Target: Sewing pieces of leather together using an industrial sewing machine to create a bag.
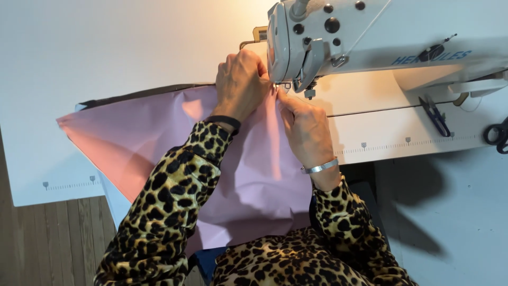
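Observation:
A large sheet of pink fabric (143,137) lies spread over the white table (79,58) and hangs down toward my lap. My left hand (241,82) is curled on the fabric's far edge, right beside the head of a white sewing machine (338,37). My right hand (304,127) rests on the fabric just right of it, fingers pinching the cloth near the presser foot (309,91). The needle itself is hidden behind my fingers. Both sleeves are leopard print; a silver bangle circles my right wrist.
Small thread snips (435,115) lie on the table to the right of the machine. Black scissor handles (497,135) show at the right edge. A dark strip (137,94) runs along the fabric's far edge. Wooden floor (53,238) shows at lower left.

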